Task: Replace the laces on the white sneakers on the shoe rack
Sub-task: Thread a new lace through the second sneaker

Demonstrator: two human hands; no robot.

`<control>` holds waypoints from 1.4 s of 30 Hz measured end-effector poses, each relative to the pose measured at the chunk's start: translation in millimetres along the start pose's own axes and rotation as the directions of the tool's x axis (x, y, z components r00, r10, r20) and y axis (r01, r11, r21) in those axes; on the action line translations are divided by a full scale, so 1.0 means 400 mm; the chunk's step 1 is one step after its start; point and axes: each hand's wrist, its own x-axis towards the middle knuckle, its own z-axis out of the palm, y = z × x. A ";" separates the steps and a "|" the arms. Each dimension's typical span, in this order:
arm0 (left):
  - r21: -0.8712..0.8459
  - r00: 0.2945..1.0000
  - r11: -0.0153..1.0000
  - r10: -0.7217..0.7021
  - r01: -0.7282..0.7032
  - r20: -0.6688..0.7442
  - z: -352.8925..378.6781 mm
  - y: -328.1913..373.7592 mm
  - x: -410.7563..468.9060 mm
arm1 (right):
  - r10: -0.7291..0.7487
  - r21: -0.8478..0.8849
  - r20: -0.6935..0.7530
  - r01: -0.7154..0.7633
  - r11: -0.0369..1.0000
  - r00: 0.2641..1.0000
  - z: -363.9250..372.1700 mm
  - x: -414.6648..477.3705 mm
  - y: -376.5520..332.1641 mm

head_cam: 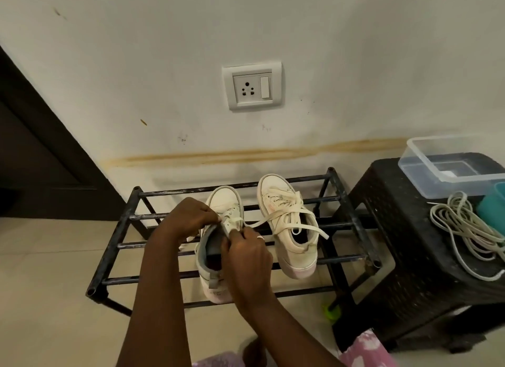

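Observation:
Two white sneakers stand on the black metal shoe rack (117, 238), toes toward the wall. My left hand (185, 216) pinches the top left edge of the left sneaker (224, 200) near its tongue. My right hand (246, 260) covers that shoe's right side and pinches its cream lace (232, 222) at the upper eyelets. One loose end of the lace runs right toward the other shoe. The right sneaker (289, 230) has its flat cream laces loosened and trailing over its sides. A bundle of spare whitish laces (461, 230) lies on the stool at the right.
A dark plastic stool (396, 257) stands right of the rack, carrying a clear plastic box (426, 164) and a teal container (492, 205). A wall socket (252, 86) sits above the rack. A dark door (41, 161) is at the left. A small green object (330, 310) lies on the floor tiles.

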 end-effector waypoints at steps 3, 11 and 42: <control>-0.058 1.000 0.998 0.006 -0.006 -0.006 0.003 0.001 -0.010 | 0.129 0.162 -0.016 -0.125 0.979 0.992 0.003 0.018 0.012; -0.103 0.989 0.988 0.105 -0.115 -0.102 0.031 0.015 -0.032 | 0.445 0.459 0.190 -0.480 0.748 0.875 -0.018 0.044 0.012; 0.049 0.971 0.990 0.139 -0.132 -0.196 0.062 0.021 -0.057 | 0.482 0.576 0.321 -0.572 0.584 0.815 -0.031 0.062 0.002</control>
